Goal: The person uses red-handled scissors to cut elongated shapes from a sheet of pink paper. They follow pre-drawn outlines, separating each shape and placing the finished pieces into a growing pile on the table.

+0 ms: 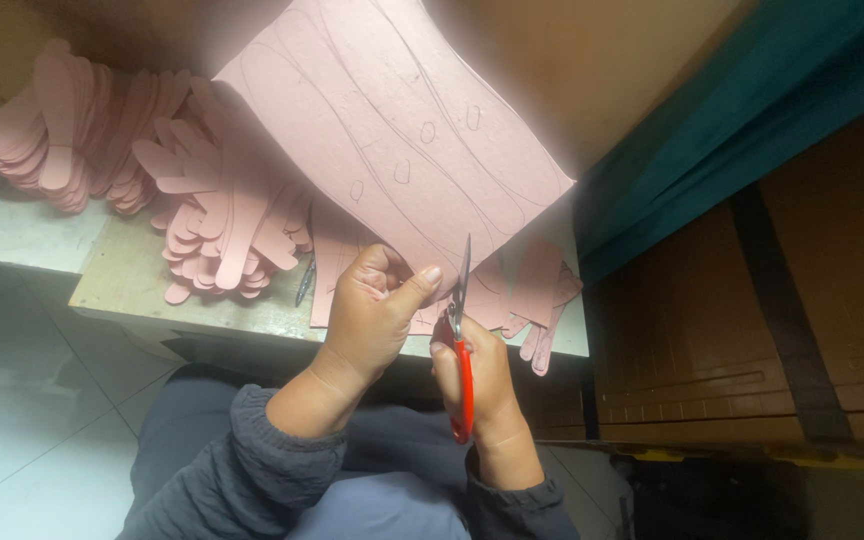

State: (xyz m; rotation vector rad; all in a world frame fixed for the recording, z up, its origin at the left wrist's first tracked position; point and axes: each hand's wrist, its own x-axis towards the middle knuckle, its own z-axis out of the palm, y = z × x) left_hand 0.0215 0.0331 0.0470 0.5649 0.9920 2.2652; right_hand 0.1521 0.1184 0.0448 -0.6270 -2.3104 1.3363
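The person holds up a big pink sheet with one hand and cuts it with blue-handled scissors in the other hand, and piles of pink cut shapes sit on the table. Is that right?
Not quite. The head view shows the scissors have red handles, not blue. The rest holds: the left hand holds up the big pink sheet, the right hand cuts it, and piles of pink cut shapes sit on the table.

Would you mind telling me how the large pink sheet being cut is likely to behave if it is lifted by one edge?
The pink sheet would probably flex rather than flop: it arches in a smooth curve while the left hand pinches only its near edge. It looks light, since that pinch carries it. It seems easy to cut, with the scissors in the right hand.
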